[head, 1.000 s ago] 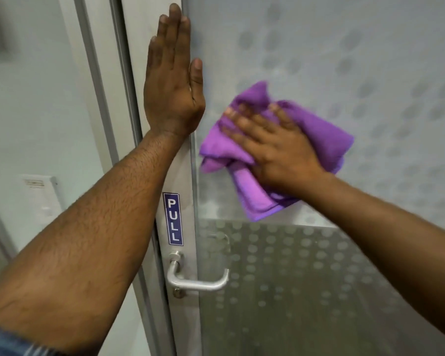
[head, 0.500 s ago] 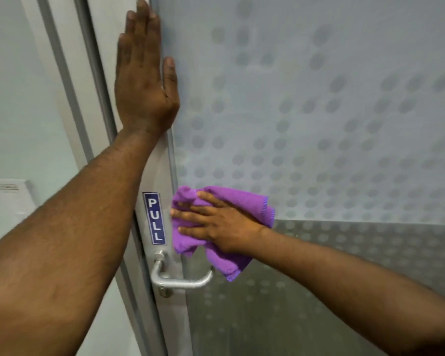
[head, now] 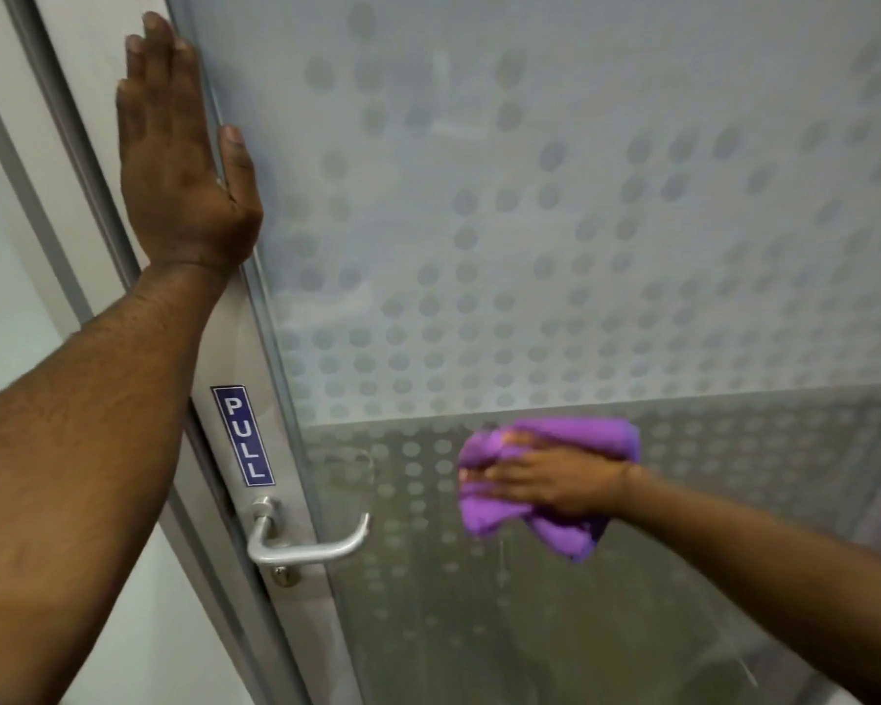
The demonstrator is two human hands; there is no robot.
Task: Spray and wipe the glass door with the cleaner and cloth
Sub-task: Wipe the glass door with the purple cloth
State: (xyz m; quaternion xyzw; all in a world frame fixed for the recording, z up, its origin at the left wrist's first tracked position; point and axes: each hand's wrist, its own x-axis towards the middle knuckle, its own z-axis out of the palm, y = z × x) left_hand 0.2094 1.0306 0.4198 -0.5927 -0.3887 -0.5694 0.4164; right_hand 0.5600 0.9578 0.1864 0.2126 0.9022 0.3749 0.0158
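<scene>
The left hand (head: 179, 160) lies flat on the door's metal frame (head: 235, 328), fingers straight and together pointing up, thumb out along the edge of the glass, holding nothing. The forearm runs down to the lower left corner of the view.

Over on the right, the right hand (head: 555, 480) is pressed onto the purple cloth (head: 570, 450), fingers stretched leftward across it, and the cloth is bunched flat against the glass door (head: 555, 221). It sits just below the line where the pale dotted frosting meets the darker dotted band, near the middle of the pane. One fold of cloth hangs beneath the hand, another peeks out above the knuckles. The hand is slightly blurred.

A few wet drips show on the glass right below the cloth. Left of the cloth, well apart from it, the silver lever handle (head: 306, 547) points rightward, with the blue PULL sign (head: 242, 435) fixed upright on the frame just above it.
</scene>
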